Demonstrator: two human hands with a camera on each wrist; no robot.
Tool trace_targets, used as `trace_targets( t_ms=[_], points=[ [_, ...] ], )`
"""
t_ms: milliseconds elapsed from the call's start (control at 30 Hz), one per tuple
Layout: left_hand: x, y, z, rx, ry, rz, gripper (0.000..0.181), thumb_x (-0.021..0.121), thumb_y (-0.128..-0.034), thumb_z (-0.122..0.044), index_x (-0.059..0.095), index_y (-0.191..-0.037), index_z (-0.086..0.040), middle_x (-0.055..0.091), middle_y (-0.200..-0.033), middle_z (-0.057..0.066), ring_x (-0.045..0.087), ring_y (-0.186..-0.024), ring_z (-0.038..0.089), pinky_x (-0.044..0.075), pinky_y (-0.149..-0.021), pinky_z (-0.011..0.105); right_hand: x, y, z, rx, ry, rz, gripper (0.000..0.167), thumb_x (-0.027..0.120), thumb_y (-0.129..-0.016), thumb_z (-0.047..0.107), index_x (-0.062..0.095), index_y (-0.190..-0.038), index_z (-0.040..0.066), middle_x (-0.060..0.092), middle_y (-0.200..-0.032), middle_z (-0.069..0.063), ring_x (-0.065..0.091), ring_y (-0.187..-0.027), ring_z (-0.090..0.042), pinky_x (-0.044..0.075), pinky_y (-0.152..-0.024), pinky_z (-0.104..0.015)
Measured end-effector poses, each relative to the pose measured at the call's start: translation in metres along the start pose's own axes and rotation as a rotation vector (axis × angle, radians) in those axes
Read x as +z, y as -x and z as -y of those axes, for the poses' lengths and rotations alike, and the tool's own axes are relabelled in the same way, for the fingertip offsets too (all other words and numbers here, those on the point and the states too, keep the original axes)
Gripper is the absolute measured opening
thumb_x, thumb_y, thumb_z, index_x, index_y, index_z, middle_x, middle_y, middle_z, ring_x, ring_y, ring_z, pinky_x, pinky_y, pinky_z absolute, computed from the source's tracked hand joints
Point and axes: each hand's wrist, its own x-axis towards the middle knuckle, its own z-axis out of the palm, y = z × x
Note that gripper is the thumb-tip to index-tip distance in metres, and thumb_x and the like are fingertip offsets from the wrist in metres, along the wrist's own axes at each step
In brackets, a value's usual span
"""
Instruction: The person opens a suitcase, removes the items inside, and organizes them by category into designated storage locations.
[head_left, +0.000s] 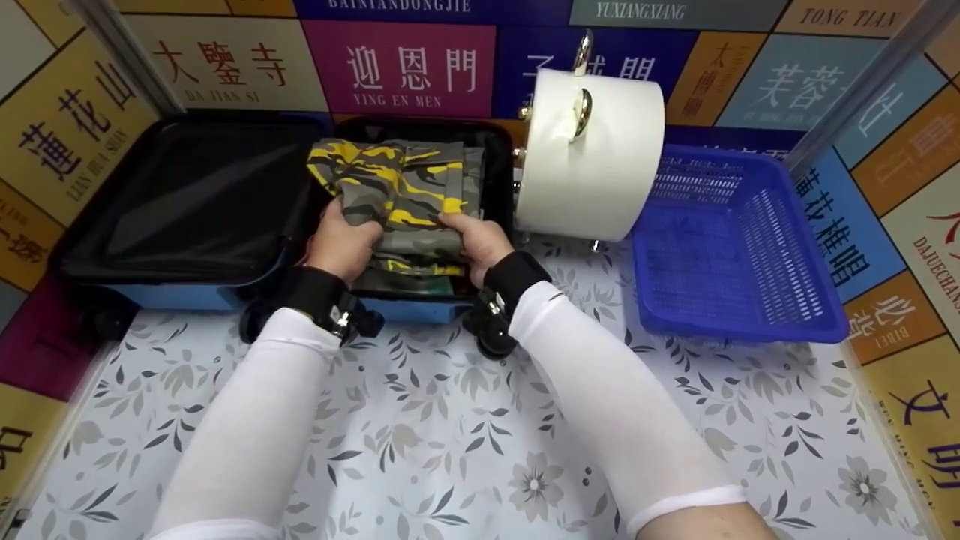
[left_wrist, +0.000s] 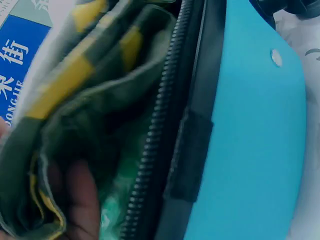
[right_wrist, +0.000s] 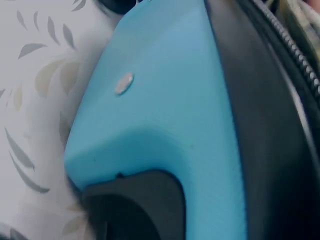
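Observation:
A folded camouflage garment [head_left: 420,187] in grey, green and yellow lies over the right half of an open blue suitcase [head_left: 420,309]. My left hand [head_left: 341,244] grips its left side, thumb on top; in the left wrist view the fingers [left_wrist: 82,200] reach under the folded layers. On the other side my right hand [head_left: 480,244] holds the garment's right edge with the thumb on top. Its lower fingers are hidden in the head view. The right wrist view shows mostly the suitcase's blue shell [right_wrist: 160,100]. Something green and shiny [left_wrist: 117,200] lies beneath the garment.
The suitcase's black-lined left half [head_left: 210,195] lies beside the hands. A white pot [head_left: 592,157] with gold handles stands on its side to the right, next to a blue plastic basket [head_left: 720,262]. Printed panels [head_left: 397,67] wall the floral-patterned surface [head_left: 420,435].

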Motion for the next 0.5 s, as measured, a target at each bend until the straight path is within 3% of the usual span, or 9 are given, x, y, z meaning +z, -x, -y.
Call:
trace_targets(
  t_ms=[67, 167, 333, 400, 500],
  points=[
    [0.003, 0.002, 0.001, 0.04, 0.142, -0.004, 0.083, 0.058, -0.0917, -0.012, 0.025, -0.168, -0.013, 0.047, -0.159, 0.014, 0.052, -0.136, 0.027, 0.042, -0.114, 0.035, 0.0, 0.001, 0.001, 0.015, -0.057, 0.031, 0.022, 0.071, -0.1, 0.031, 0.07, -0.092, 0.01, 0.073, -0.086, -0.002, 0.071, -0.08, -0.018, 0.058, -0.082, -0.034],
    [0.007, 0.005, 0.002, 0.077, 0.332, 0.014, 0.082, 0.055, -0.0928, -0.004, 0.024, -0.168, -0.014, 0.048, -0.157, 0.015, 0.054, -0.133, 0.025, 0.044, -0.11, 0.031, 0.0, 0.003, 0.003, -0.015, -0.028, 0.028, 0.022, 0.071, -0.1, 0.031, 0.07, -0.097, 0.009, 0.073, -0.088, -0.002, 0.072, -0.081, -0.017, 0.059, -0.082, -0.033],
    [0.01, 0.01, 0.005, 0.152, 0.493, 0.041, 0.078, 0.052, -0.0959, 0.0, 0.024, -0.168, -0.014, 0.047, -0.157, 0.015, 0.055, -0.134, 0.025, 0.045, -0.11, 0.031, 0.003, 0.012, 0.008, -0.144, 0.104, -0.03, 0.027, 0.073, -0.097, 0.026, 0.067, -0.115, 0.006, 0.068, -0.098, 0.0, 0.068, -0.086, -0.014, 0.057, -0.083, -0.027],
    [0.01, 0.012, 0.004, 0.203, 0.562, 0.061, 0.076, 0.05, -0.0963, 0.003, 0.025, -0.167, -0.013, 0.048, -0.157, 0.016, 0.055, -0.134, 0.026, 0.046, -0.111, 0.032, 0.004, 0.016, 0.008, -0.179, 0.065, -0.019, 0.027, 0.073, -0.097, 0.022, 0.066, -0.118, 0.006, 0.069, -0.096, -0.002, 0.068, -0.084, -0.015, 0.057, -0.081, -0.028],
    [0.01, 0.018, 0.001, 0.287, 0.605, 0.074, 0.078, 0.049, -0.0955, 0.005, 0.025, -0.167, -0.012, 0.047, -0.16, 0.015, 0.054, -0.137, 0.025, 0.046, -0.114, 0.033, 0.001, 0.022, 0.006, -0.186, -0.097, 0.062, 0.017, 0.069, -0.099, 0.014, 0.066, -0.114, 0.007, 0.072, -0.094, -0.003, 0.072, -0.081, -0.016, 0.06, -0.078, -0.03]
  ],
)
